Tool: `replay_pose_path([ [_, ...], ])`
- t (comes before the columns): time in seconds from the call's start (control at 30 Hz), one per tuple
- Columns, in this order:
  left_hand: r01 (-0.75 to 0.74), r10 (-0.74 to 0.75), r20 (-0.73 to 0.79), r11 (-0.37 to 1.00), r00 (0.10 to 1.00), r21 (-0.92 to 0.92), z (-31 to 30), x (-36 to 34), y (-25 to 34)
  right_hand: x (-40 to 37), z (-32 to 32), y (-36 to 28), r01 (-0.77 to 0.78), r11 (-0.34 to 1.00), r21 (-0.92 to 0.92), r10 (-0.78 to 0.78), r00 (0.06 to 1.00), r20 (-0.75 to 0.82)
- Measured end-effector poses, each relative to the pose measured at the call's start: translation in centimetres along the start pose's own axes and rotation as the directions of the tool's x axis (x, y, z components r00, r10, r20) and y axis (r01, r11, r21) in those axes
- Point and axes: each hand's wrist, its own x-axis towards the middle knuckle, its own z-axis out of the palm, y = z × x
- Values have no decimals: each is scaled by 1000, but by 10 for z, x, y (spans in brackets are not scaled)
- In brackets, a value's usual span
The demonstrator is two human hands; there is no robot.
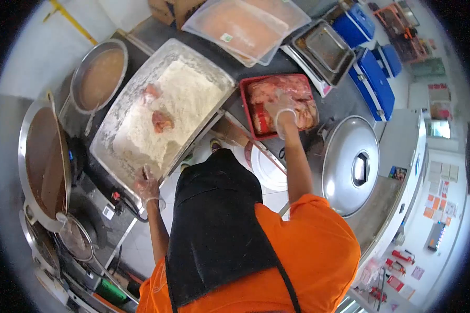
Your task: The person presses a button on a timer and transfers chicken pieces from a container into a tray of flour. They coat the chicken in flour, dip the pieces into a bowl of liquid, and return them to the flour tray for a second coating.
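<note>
My left hand, in a clear plastic glove, is at the near left corner of a large metal tray. Its fingers are loosely bent, and I see nothing held in them. White flour covers much of the tray, with two pieces of raw meat lying on it, apart from each other. To the right, a red plastic tub is filled with raw meat. My right hand, also gloved, reaches into the tub with its fingers spread on the meat; the fingertips blend into it.
A bowl of brownish liquid stands left of the tray, near a large pan of dark liquid. A domed metal lid is by my right arm. Plastic lids, a scale with a metal pan and blue boxes stand behind.
</note>
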Motion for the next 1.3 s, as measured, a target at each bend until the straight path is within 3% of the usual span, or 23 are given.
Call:
replay_pose_path([
  [0.1, 39, -42, 46, 997, 998, 61, -10, -1, 17, 17, -8, -49, -120, 757, 642, -83, 957, 276],
  [0.17, 53, -50, 47, 997, 998, -53, 11, 0, -13, -4, -38, -114, -71, 386, 920, -270, 945, 187],
  [0.2, 83, -79, 33, 983, 996, -161, 14, 2, -20, -2, -17, -124, -64, 371, 926, -287, 941, 180],
  [0.27, 117, -101, 92, 975, 991, -187, 21, 5, -41, 6, -4, -112, 280, 781, 558, -265, 958, -109],
  [0.33, 44, -49, -23, 982, 999, -183, 39, 6, -69, 7, 21, -59, 142, 961, 238, -70, 956, -286],
  [0.4, 80, -81, -9, 989, 997, -125, 21, 3, -33, -30, -5, -34, -272, 961, 52, 277, 934, -225],
  [0.47, 120, -119, 8, 991, 993, -63, 16, 0, -29, -36, 26, 25, -435, 872, -226, 405, 899, -168],
  [0.53, -289, 325, -92, 916, 941, 279, 29, 3, -54, -36, 41, 44, -373, 878, -299, 345, 927, -145],
  [0.57, -294, 329, -89, 915, 940, 276, 32, 4, -57, -37, 45, 52, -313, 876, -368, 289, 950, -121],
  [0.6, -131, 137, -80, 988, 987, 86, 35, 6, -58, -33, 53, 61, -317, 874, -367, 292, 948, -126],
  [0.63, 50, -54, -35, 994, 998, -101, 37, 8, -59, -25, 62, 70, -402, 886, -231, 365, 912, -187],
  [0.67, 46, -50, -39, 994, 998, -104, 38, 8, -61, -18, 66, 73, -469, 879, -85, 440, 867, -235],
  [0.7, -90, 88, -92, 996, 992, -22, 38, 6, -64, -19, 56, 62, -467, 881, -80, 438, 867, -238],
  [0.77, -224, 232, -128, 972, 964, 73, 32, 5, -59, -25, 34, 32, -181, 890, 418, 359, 844, -399],
  [0.83, -23, 23, -39, 1000, 999, 1, 19, 3, -30, -19, 19, -16, -64, 586, 808, 338, 925, -172],
  [0.93, -180, 180, -116, 984, 977, 15, 31, 6, -55, 7, 63, -64, 17, 169, 985, -264, 964, 29],
  [0.97, -14, 13, -1, 998, 1000, -68, 19, 6, -31, -24, 0, -102, 261, 384, 886, -454, 889, -65],
  [1.0, -14, 14, -3, 998, 1000, -69, 21, 6, -37, -26, -7, -112, 142, 633, 761, -338, 935, 106],
  [1.07, -328, 358, -88, 911, 929, 251, 30, 6, -60, -19, -29, -102, 111, 762, 638, -138, 990, -8],
  [1.1, -325, 357, -94, 913, 930, 248, 37, 7, -69, -7, -25, -76, 103, 957, 272, -89, 994, -62],
  [1.13, -368, 421, -105, 870, 901, 328, 42, 7, -79, 2, -16, -40, 46, 990, -137, -64, 989, -130],
  [1.2, -395, 476, -115, 821, 872, 412, 42, 6, -83, -9, -10, 22, 17, 864, -502, -114, 980, -162],
  [1.3, -290, 331, -130, 921, 935, 260, 29, 2, -50, 25, 57, 106, -57, 833, -550, -76, 973, -216],
])
